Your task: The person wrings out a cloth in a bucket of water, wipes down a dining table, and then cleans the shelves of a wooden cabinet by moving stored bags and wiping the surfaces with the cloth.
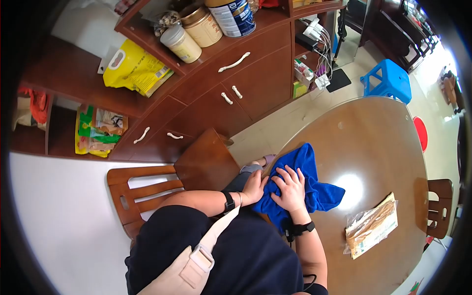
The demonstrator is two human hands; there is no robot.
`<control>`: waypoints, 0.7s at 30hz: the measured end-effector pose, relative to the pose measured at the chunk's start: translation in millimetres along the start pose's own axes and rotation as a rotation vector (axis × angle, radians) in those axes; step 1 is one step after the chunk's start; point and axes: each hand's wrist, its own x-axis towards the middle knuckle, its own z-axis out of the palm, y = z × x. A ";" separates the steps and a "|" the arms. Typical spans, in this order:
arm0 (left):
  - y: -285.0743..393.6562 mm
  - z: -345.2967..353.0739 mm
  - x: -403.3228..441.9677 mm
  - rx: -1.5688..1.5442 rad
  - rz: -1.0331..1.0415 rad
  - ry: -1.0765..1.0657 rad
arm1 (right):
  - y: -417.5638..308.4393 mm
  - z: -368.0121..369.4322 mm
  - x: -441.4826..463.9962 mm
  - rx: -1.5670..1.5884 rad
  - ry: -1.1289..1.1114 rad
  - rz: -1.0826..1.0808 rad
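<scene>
A crumpled blue cloth [307,164] lies at the near left edge of the round table, part of it hanging toward my lap. My right hand [291,189] rests on top of the cloth with its fingers spread. At the cloth's left border is my left hand [253,188], its fingers closed against the fabric and partly hidden. I wear a black band on each wrist, and a beige strap [219,231] crosses my chest.
On the brown table [364,132] lies a clear plastic packet [371,226]. A wooden chair [206,157] stands at my left, before a brown cabinet [265,64] holding tins and bags. A blue stool [387,81] stands beyond the table, and another chair [439,206] at its far right.
</scene>
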 end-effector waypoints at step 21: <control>64.2 -0.1 264.3 0.092 0.369 -1.024 | -47.6 62.6 -20.3 -0.400 0.648 1.220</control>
